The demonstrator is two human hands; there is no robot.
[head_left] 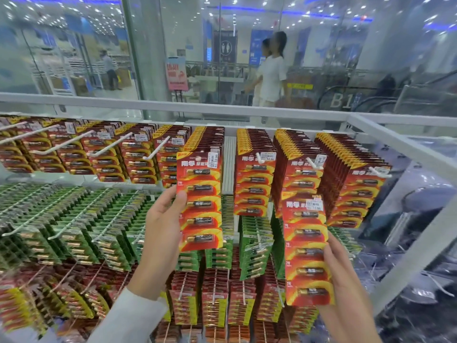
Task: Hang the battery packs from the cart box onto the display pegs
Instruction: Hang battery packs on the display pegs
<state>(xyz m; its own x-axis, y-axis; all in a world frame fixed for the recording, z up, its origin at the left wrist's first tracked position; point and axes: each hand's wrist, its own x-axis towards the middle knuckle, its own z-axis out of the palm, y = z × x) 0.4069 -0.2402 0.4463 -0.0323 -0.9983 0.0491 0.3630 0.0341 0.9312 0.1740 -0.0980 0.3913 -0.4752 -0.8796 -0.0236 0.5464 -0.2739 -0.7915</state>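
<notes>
Now we hold two.
Left hand (160, 219) grips the upper pack (200, 201); right hand (346, 280) grips the lower pack (306, 251) at four o'clock.

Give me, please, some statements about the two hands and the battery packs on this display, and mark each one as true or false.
1. The left hand holds a red battery pack by its edge. True.
2. The right hand is empty. False: it holds another red pack.
3. The row under the top red row holds green packs. True.
4. The right hand's pack is higher in the picture than the left hand's pack. False: it is lower.
5. The white pegs at the upper left are full to their tips. False: their front ends stick out bare.
</notes>
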